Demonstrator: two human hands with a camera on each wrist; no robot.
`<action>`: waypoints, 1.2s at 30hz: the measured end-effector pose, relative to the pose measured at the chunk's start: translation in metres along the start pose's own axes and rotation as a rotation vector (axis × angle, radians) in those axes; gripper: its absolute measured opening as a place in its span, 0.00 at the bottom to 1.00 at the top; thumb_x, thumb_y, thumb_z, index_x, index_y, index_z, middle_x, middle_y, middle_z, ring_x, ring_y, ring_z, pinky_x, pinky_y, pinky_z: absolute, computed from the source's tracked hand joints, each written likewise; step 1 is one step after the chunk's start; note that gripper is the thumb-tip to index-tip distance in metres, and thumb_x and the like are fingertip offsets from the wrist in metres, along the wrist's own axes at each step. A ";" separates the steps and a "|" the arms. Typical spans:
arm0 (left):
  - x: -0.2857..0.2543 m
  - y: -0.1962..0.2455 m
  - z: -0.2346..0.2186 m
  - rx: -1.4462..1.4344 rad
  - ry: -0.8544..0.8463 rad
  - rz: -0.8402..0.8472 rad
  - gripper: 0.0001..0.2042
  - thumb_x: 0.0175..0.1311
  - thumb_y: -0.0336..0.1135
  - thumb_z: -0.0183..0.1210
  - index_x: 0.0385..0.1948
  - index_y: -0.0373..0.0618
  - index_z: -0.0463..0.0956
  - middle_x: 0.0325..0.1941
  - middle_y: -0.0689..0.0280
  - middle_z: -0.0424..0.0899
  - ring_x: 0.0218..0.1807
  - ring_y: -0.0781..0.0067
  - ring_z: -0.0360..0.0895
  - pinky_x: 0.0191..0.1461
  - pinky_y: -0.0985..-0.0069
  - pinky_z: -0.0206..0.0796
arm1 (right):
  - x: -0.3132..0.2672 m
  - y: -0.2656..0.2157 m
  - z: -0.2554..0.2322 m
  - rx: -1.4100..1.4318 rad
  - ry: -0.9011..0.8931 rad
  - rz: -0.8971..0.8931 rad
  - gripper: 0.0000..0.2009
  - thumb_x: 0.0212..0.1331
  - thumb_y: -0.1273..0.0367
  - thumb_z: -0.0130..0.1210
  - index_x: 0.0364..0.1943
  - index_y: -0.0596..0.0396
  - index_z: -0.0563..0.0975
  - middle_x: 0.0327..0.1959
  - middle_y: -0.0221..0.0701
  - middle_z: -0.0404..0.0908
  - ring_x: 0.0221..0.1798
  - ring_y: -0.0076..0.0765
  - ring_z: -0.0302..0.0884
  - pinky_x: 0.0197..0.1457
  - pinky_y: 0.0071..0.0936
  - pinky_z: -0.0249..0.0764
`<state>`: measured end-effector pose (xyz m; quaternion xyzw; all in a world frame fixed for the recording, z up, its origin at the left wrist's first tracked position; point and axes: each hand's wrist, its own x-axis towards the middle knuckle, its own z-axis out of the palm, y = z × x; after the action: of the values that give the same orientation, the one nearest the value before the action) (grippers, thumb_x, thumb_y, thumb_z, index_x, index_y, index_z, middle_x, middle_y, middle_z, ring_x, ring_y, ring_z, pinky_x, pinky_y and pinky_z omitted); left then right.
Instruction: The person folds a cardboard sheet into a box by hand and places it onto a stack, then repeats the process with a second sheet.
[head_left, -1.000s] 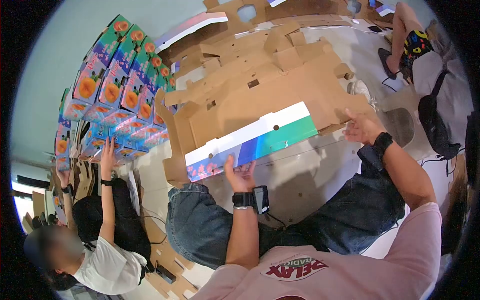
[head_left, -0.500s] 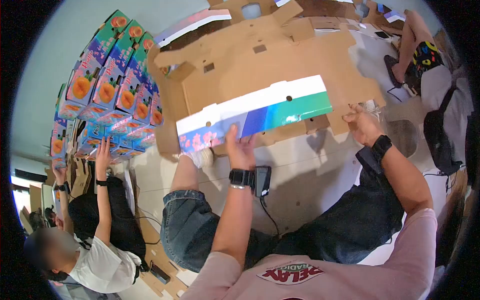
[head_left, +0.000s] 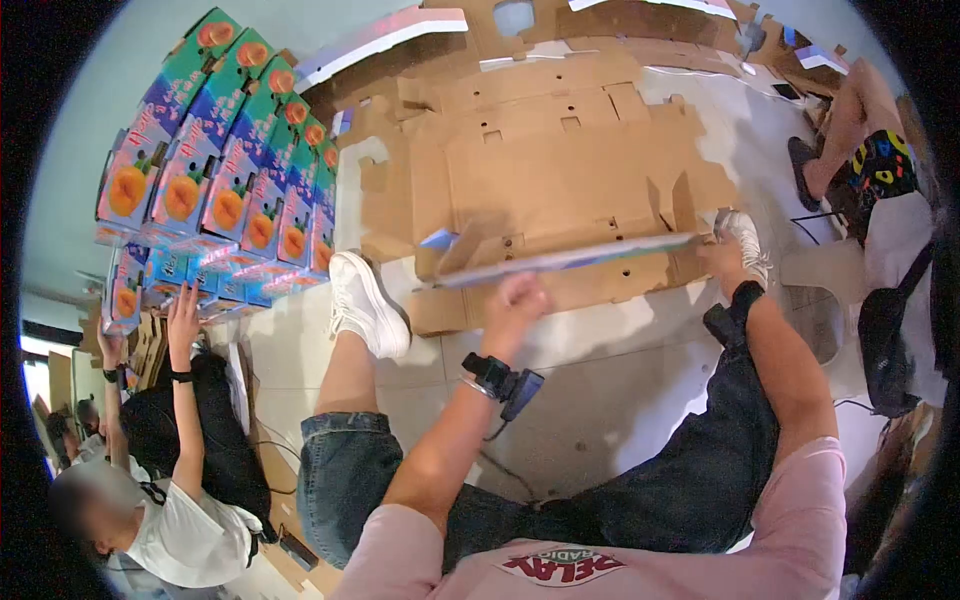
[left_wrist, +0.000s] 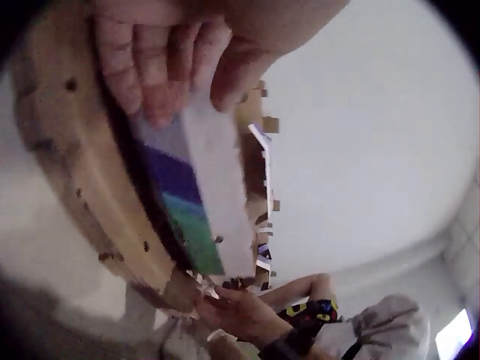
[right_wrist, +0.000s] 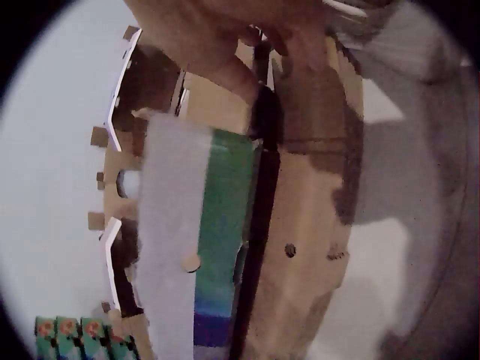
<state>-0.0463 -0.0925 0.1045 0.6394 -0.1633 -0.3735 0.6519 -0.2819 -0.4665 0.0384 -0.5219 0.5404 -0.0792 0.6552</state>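
Note:
A flattened brown cardboard box blank lies low in front of me, between and beyond my feet. Its long near flap stands up edge-on in the head view; both wrist views show the flap's white, green and blue printed face. My left hand pinches the flap towards its left part, with fingers and thumb at its edge in the left wrist view. At the flap's right end, my right hand curls its thumb and fingers at the cardboard edge. Part of its grip is hidden.
Printed fruit boxes stand stacked at the left, where another person reaches to them. More cardboard pieces lie at the back. White shoes flank the blank's near side. A seated person's leg is at far right.
The cardboard blank has come down and away from me to lie flat. Its printed flap has turned from facing me to edge-on. My left hand has moved right; the right hand has closed in on the edge.

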 end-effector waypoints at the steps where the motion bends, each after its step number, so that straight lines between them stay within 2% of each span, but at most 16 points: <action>1: 0.001 0.021 0.001 0.057 0.081 0.041 0.11 0.60 0.30 0.61 0.44 0.42 0.78 0.38 0.68 0.82 0.41 0.80 0.76 0.46 0.78 0.68 | -0.018 -0.004 0.014 -0.343 0.275 -0.378 0.25 0.49 0.75 0.59 0.56 0.60 0.71 0.31 0.35 0.78 0.39 0.42 0.78 0.47 0.32 0.75; 2: 0.001 0.045 0.006 0.149 0.144 0.170 0.11 0.59 0.31 0.61 0.43 0.42 0.79 0.38 0.67 0.82 0.42 0.79 0.76 0.46 0.78 0.69 | -0.028 -0.006 0.022 -0.685 0.546 -0.761 0.26 0.47 0.75 0.60 0.56 0.61 0.71 0.30 0.34 0.79 0.38 0.43 0.78 0.48 0.33 0.75; 6: 0.032 0.069 -0.025 0.543 0.367 0.491 0.14 0.58 0.36 0.61 0.44 0.41 0.80 0.39 0.61 0.83 0.45 0.66 0.78 0.50 0.69 0.69 | -0.049 -0.016 0.039 -0.559 0.374 -0.870 0.30 0.38 0.77 0.62 0.55 0.63 0.72 0.37 0.36 0.79 0.44 0.38 0.78 0.49 0.28 0.73; 8: 0.041 0.066 -0.043 0.790 0.353 0.440 0.16 0.58 0.39 0.60 0.46 0.43 0.79 0.43 0.58 0.82 0.51 0.61 0.76 0.55 0.66 0.66 | -0.069 -0.027 0.047 -0.449 -0.038 -0.377 0.24 0.41 0.77 0.60 0.50 0.60 0.75 0.39 0.32 0.78 0.48 0.32 0.75 0.51 0.24 0.69; 10: 0.041 0.049 -0.053 1.036 0.332 0.374 0.18 0.58 0.42 0.60 0.48 0.45 0.79 0.48 0.55 0.81 0.56 0.56 0.73 0.61 0.62 0.62 | -0.050 -0.015 0.040 -0.443 -0.123 -0.264 0.21 0.41 0.77 0.60 0.46 0.60 0.77 0.38 0.31 0.79 0.47 0.31 0.75 0.51 0.24 0.69; 12: 0.028 0.024 -0.059 1.623 0.248 0.576 0.21 0.59 0.46 0.58 0.53 0.47 0.76 0.59 0.56 0.75 0.66 0.57 0.64 0.72 0.56 0.45 | -0.051 -0.015 0.036 -0.440 -0.206 -0.151 0.18 0.41 0.77 0.60 0.42 0.60 0.79 0.37 0.30 0.80 0.45 0.31 0.75 0.51 0.23 0.69; 14: 0.019 0.008 -0.056 1.609 0.222 0.451 0.22 0.59 0.46 0.58 0.54 0.47 0.75 0.62 0.57 0.72 0.68 0.60 0.61 0.74 0.54 0.38 | -0.093 -0.044 0.038 -0.342 -0.386 -0.013 0.22 0.42 0.77 0.60 0.47 0.60 0.76 0.40 0.31 0.80 0.46 0.31 0.75 0.47 0.23 0.71; 15: 0.015 0.001 -0.053 1.593 0.197 0.328 0.24 0.59 0.46 0.57 0.56 0.48 0.73 0.64 0.59 0.69 0.71 0.62 0.57 0.76 0.51 0.30 | -0.103 -0.053 0.044 -0.350 -0.388 -0.011 0.22 0.42 0.77 0.60 0.47 0.60 0.76 0.40 0.31 0.80 0.46 0.31 0.75 0.47 0.23 0.71; 18: 0.005 -0.007 -0.047 1.504 0.237 0.375 0.25 0.59 0.47 0.58 0.58 0.50 0.72 0.64 0.60 0.70 0.71 0.62 0.58 0.75 0.47 0.27 | -0.109 -0.057 0.059 -0.071 -0.264 0.091 0.27 0.44 0.74 0.62 0.54 0.59 0.71 0.44 0.32 0.78 0.46 0.33 0.76 0.44 0.27 0.75; 20: -0.006 -0.006 -0.043 1.446 0.228 0.375 0.26 0.58 0.48 0.59 0.58 0.50 0.71 0.64 0.61 0.70 0.71 0.62 0.58 0.74 0.47 0.27 | -0.078 -0.030 0.056 -0.006 -0.248 -0.170 0.32 0.46 0.71 0.64 0.59 0.56 0.66 0.49 0.33 0.76 0.50 0.37 0.75 0.47 0.32 0.77; 21: -0.011 -0.007 -0.042 1.387 0.209 0.377 0.27 0.57 0.49 0.59 0.58 0.50 0.71 0.64 0.61 0.70 0.71 0.62 0.57 0.74 0.47 0.27 | -0.033 0.009 0.042 -0.034 -0.075 -0.196 0.29 0.49 0.72 0.62 0.58 0.54 0.66 0.50 0.34 0.76 0.50 0.40 0.76 0.49 0.37 0.78; 24: -0.019 -0.015 -0.046 1.405 0.132 0.452 0.30 0.58 0.53 0.58 0.62 0.52 0.67 0.66 0.60 0.68 0.70 0.60 0.59 0.72 0.42 0.27 | -0.030 0.015 0.049 -0.164 0.012 -0.416 0.23 0.53 0.75 0.58 0.55 0.54 0.69 0.47 0.34 0.77 0.48 0.41 0.77 0.46 0.39 0.79; 28: -0.019 -0.014 -0.055 1.416 0.067 0.380 0.30 0.58 0.47 0.59 0.65 0.55 0.63 0.66 0.59 0.68 0.70 0.59 0.60 0.72 0.42 0.31 | -0.032 0.007 0.029 0.370 -0.110 -0.218 0.17 0.55 0.74 0.58 0.50 0.53 0.73 0.42 0.33 0.79 0.46 0.39 0.78 0.43 0.37 0.78; 30: -0.012 -0.001 -0.066 1.594 0.222 0.019 0.34 0.52 0.45 0.64 0.63 0.58 0.63 0.67 0.60 0.65 0.70 0.55 0.58 0.70 0.39 0.39 | -0.007 0.018 0.006 0.337 0.046 -0.170 0.17 0.57 0.68 0.57 0.52 0.49 0.72 0.48 0.33 0.78 0.50 0.33 0.77 0.46 0.37 0.77; 34: 0.025 -0.054 -0.122 1.720 0.259 0.240 0.37 0.49 0.45 0.66 0.65 0.60 0.60 0.66 0.60 0.65 0.69 0.54 0.59 0.68 0.37 0.39 | -0.049 -0.004 0.040 0.219 0.085 -0.182 0.18 0.57 0.66 0.58 0.53 0.48 0.72 0.48 0.33 0.78 0.49 0.34 0.77 0.47 0.38 0.77; 36: 0.032 -0.059 -0.124 1.597 0.226 0.293 0.42 0.44 0.49 0.69 0.65 0.59 0.59 0.63 0.62 0.67 0.71 0.55 0.55 0.67 0.36 0.39 | -0.054 -0.003 0.050 0.200 0.127 -0.022 0.19 0.58 0.64 0.59 0.54 0.47 0.71 0.47 0.32 0.77 0.47 0.36 0.77 0.46 0.38 0.77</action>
<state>0.0443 -0.0206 0.0237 0.9169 -0.3951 0.0109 0.0548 -0.2625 -0.4015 0.0680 -0.4539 0.5644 -0.1727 0.6675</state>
